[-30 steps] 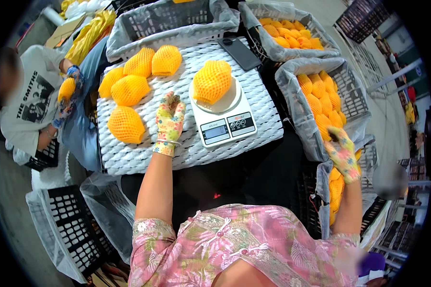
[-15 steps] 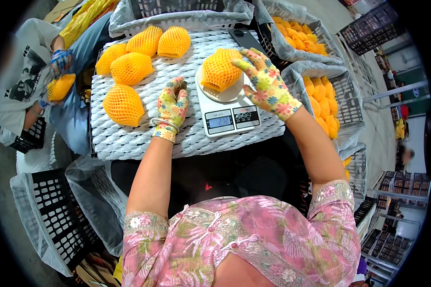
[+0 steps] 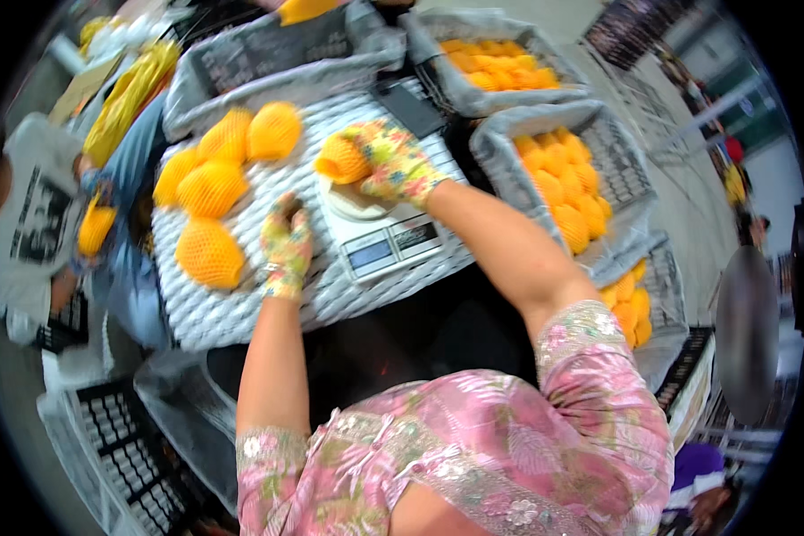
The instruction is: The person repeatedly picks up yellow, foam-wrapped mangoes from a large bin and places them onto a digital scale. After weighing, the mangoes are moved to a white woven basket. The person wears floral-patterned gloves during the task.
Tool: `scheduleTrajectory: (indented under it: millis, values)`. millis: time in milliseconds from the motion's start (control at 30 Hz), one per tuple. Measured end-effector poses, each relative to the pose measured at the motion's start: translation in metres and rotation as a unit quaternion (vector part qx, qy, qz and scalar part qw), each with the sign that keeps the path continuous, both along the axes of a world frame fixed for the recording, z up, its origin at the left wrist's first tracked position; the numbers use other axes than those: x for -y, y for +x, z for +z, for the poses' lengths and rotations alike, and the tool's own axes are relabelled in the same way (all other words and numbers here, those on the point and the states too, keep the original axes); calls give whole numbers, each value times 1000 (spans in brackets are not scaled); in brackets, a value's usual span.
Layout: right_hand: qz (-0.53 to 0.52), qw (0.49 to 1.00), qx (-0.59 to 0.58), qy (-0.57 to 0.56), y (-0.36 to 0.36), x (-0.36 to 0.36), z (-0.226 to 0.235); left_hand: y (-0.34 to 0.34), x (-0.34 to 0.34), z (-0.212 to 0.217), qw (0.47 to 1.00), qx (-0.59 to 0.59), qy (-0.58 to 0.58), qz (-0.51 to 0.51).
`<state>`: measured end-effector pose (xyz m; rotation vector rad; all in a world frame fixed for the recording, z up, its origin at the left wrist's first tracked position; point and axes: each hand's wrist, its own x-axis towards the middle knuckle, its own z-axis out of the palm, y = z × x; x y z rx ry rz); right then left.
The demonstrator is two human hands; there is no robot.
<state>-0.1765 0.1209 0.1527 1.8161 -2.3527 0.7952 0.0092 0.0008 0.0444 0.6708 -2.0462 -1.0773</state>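
My right hand [image 3: 393,163], in a flowered glove, is closed round a fruit in a yellow foam net [image 3: 339,159]. Both are at the round plate of a white kitchen scale [image 3: 338,234]; whether the fruit still touches the plate I cannot tell. The net hides what kind of fruit it is. Left of the scale, my gloved left hand [image 3: 286,243] holds nothing, its fingers upright and its thumb apart, over the white padded tabletop [image 3: 268,313]. Several more netted fruits [image 3: 213,188] lie in a loose group on the padding further left.
A dark phone [image 3: 409,109] lies behind the scale. Plastic-lined crates [image 3: 500,134] with netted fruits stand along the right, and another lined crate [image 3: 277,67] is at the far edge. At the left a person [image 3: 36,214] holds a netted fruit; black crates [image 3: 134,456] stand below.
My right hand has gone from spread fingers beside the fruit to a grip round it. The view has shifted, and a yellow piece now shows above the far crate.
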Motion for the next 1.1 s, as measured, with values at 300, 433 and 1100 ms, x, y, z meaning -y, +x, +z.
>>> scheduleTrajectory:
  millis: [300,433,1100]
  values:
    - [-23,622,719,-309,-22,-173,-13,-4,10,-19,993,-72,72,-59]
    - [-46,503,726,-466,-14,-280,2,5,22,-31,991,-65,74,-92]
    - [-540,771,161,296,-297,-458,-27,17,21,-37,989,-58,124,-58]
